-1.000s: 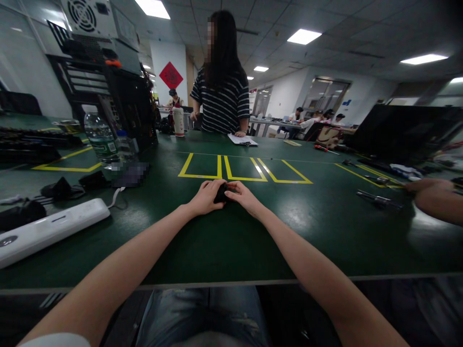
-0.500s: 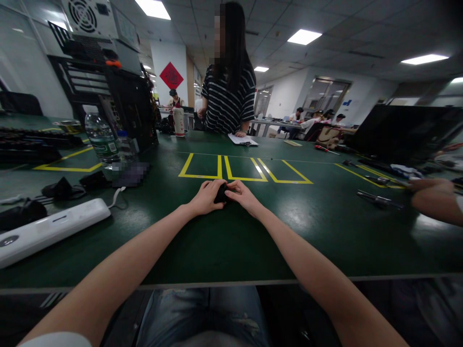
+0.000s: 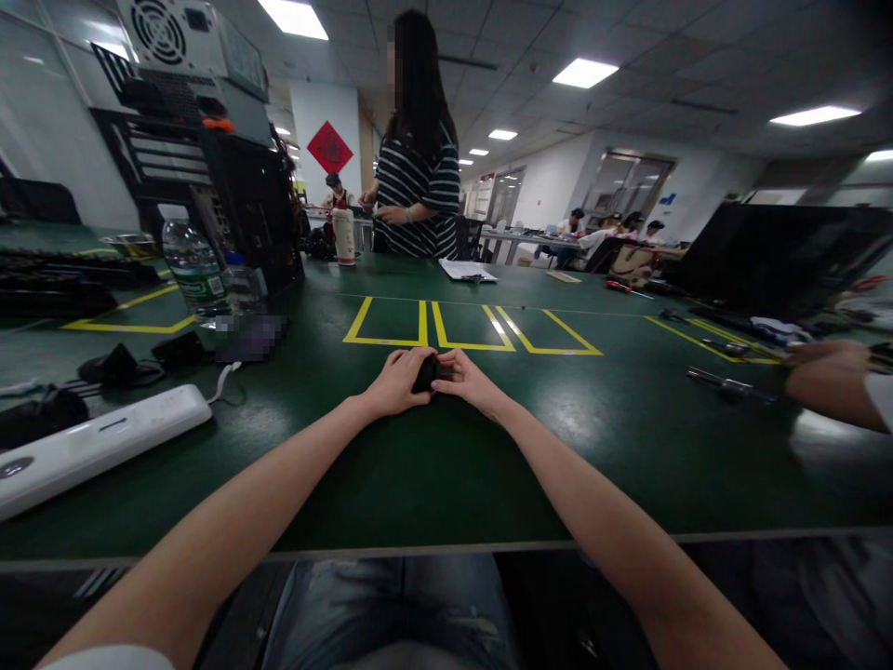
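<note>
A small black object point(image 3: 425, 374) sits between my hands just above or on the green table, partly covered by fingers; its kind cannot be made out. My left hand point(image 3: 397, 381) is closed round its left side, fingers over the top and thumb at the near edge. From the right, my right hand point(image 3: 469, 381) pinches at the object's right side with thumb and bent fingertips. Just beyond the hands, yellow tape outlines point(image 3: 464, 346) mark the tabletop.
A white power strip point(image 3: 104, 445), black adapters point(image 3: 112, 365) and water bottles point(image 3: 193, 265) lie to the left, by a computer case point(image 3: 244, 195). A clipboard point(image 3: 469, 271) lies across the table. Tools point(image 3: 729, 384) and another person's hand point(image 3: 833, 377) are at right.
My right fingers have shifted slightly on the black object, while my left hand stays put. The person opposite has lifted a hand off the clipboard and moved left.
</note>
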Tool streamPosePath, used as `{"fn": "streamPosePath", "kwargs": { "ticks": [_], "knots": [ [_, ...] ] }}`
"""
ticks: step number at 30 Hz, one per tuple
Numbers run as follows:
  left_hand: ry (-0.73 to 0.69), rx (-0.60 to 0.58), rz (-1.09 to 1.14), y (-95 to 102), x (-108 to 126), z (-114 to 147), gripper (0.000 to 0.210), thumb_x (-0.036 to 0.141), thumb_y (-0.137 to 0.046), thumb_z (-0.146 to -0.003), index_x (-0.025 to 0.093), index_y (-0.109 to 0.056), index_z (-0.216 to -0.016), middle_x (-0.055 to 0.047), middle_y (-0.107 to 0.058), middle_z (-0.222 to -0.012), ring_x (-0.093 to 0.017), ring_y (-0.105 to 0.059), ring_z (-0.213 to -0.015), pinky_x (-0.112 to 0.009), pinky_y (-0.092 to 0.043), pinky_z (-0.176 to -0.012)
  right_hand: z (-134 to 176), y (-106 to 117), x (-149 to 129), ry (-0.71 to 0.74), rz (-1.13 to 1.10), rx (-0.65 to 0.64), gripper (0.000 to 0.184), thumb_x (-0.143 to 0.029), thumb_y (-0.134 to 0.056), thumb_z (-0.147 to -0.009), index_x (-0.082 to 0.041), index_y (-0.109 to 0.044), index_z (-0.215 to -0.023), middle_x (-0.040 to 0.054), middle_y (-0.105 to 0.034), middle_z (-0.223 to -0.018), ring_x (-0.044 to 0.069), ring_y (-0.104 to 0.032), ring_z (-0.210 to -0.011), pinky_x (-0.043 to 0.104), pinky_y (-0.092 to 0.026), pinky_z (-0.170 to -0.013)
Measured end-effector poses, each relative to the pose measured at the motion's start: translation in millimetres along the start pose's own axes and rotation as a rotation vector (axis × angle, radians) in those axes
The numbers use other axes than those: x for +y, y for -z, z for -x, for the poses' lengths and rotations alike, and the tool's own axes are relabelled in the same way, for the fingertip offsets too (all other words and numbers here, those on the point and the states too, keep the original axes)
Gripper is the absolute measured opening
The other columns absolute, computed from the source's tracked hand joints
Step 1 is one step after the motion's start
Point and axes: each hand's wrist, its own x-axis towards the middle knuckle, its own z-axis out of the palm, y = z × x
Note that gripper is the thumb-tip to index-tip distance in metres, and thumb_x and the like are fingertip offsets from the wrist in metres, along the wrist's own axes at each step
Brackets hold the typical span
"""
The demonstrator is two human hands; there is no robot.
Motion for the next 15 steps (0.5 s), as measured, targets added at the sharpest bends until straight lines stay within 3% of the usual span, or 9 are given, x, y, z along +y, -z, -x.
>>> {"fn": "streamPosePath", "kwargs": {
  "ticks": [4,11,15],
  "knots": [
    [-0.002,-0.005,-0.006,0.8,1.0,0.1,0.061,0.027,-0.059,-0.065,0.022,-0.029,-0.118,-0.006,-0.046,-0.114,-0.023,-0.043,-0.106,-0.041,-0.024,-0.095,0.7,-1.6,-0.4,-0.008,0.040,0.053,0.026,-0.033,-0.058,-0.069,-0.022,-0.047,-0.089,0.0010,-0.053,-0.094,0.014,-0.049,-0.094,0.034,-0.040,-0.086],
    [0.005,-0.002,-0.005,0.1,0.2,-0.1,0.061,0.027,-0.060,-0.065,0.022,-0.030,-0.118,-0.006,-0.046,-0.114,-0.023,-0.044,-0.105,-0.041,-0.024,-0.095,-1.2,-0.9,3.0,-0.070,0.061,0.069,0.035,-0.034,-0.059,-0.069,-0.021,-0.048,-0.099,0.0038,-0.052,-0.102,0.016,-0.049,-0.097,0.036,-0.039,-0.087],
    [0.012,-0.011,-0.003,0.6,0.3,0.0,0.060,0.027,-0.059,-0.065,0.023,-0.030,-0.117,-0.005,-0.046,-0.114,-0.023,-0.044,-0.105,-0.042,-0.023,-0.096,-1.1,0.9,2.5,-0.052,0.060,0.028,0.032,-0.032,-0.060,-0.067,-0.020,-0.049,-0.095,0.0033,-0.053,-0.099,0.016,-0.050,-0.095,0.038,-0.039,-0.087]
  ]
}}
